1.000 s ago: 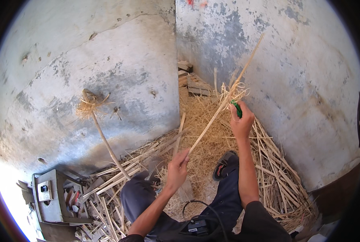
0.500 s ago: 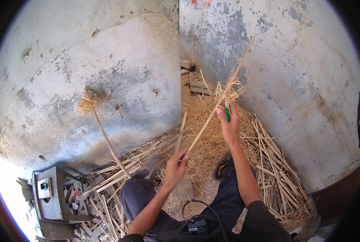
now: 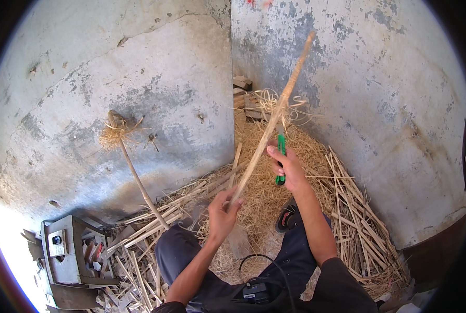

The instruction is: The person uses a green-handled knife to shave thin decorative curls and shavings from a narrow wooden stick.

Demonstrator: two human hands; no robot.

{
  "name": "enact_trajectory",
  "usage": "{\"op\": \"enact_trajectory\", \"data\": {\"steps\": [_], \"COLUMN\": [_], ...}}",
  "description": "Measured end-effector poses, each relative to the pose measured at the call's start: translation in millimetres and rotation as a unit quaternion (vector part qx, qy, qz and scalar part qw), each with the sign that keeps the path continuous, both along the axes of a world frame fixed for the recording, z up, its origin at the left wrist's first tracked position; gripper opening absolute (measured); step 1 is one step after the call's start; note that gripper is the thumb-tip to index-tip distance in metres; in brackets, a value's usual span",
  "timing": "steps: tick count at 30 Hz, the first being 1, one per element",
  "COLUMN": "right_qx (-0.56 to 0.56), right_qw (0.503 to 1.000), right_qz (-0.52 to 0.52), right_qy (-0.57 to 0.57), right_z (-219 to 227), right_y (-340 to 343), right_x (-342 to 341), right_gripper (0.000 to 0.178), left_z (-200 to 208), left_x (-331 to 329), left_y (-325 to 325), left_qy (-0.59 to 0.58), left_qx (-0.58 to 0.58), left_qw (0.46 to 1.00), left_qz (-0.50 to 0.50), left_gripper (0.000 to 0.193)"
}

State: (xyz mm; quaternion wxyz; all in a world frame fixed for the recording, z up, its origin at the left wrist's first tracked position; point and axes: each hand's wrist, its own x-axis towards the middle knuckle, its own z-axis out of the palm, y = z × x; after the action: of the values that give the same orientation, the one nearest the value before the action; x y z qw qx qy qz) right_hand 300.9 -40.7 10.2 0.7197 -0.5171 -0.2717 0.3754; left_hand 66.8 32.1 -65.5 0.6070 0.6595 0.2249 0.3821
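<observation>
A long pale strip of split wood or bamboo (image 3: 268, 125) slants up and away to the right in front of me. My left hand (image 3: 223, 213) pinches its near end between thumb and fingers. Closed round a green and black utility knife (image 3: 281, 161) is my right hand (image 3: 290, 168), just right of the strip's middle, thumb close to the strip. The knife's upper end meets the strip, where curled thin shavings (image 3: 272, 101) gather on both sides. Its blade is hard to make out among them.
Shavings (image 3: 259, 156) heap on the floor. Cut strips (image 3: 366, 237) pile along the right wall, others (image 3: 144, 271) at left. A thin stick (image 3: 141, 188) topped with curly shavings leans on the left wall. A wooden stool (image 3: 71, 255) lies at lower left. My shoe (image 3: 287, 218) stands among shavings.
The strip has turned to show a broader face, its far end now further left. My right hand and knife have come nearer and left. The shavings' curls have spread.
</observation>
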Motion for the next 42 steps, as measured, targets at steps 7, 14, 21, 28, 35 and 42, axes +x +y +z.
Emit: {"op": "enact_trajectory", "data": {"steps": [7,14,21,28,35,42], "right_qx": [-0.025,-0.007,0.012,0.018,0.028,0.086], "right_qw": [0.999,0.999,0.999,0.995,0.992,0.947], "right_qz": [0.021,0.03,-0.04,-0.094,-0.099,-0.032], "right_qy": [-0.029,-0.027,-0.034,-0.033,-0.075,-0.309], "right_z": [2,-2,-5,-5,-1,-10], "right_y": [10,14,18,17,11,2], "right_x": [-27,-31,-35,-27,-25,-33], "right_gripper": [0.038,0.037,0.025,0.03,0.036,0.032], "left_z": [3,8,13,3,11,25], "left_x": [-2,-7,-7,-16,-18,-18], "left_y": [9,14,9,20,11,7], "left_qy": [0.033,0.07,0.088,0.169,0.092,0.095], "left_qx": [0.143,0.157,0.144,0.057,-0.083,-0.042], "left_qw": [0.986,0.985,0.985,0.945,0.956,0.975], "left_qz": [0.077,0.03,-0.038,-0.273,-0.265,-0.194], "left_gripper": [0.037,0.031,0.031,0.028,0.027,0.023]}}
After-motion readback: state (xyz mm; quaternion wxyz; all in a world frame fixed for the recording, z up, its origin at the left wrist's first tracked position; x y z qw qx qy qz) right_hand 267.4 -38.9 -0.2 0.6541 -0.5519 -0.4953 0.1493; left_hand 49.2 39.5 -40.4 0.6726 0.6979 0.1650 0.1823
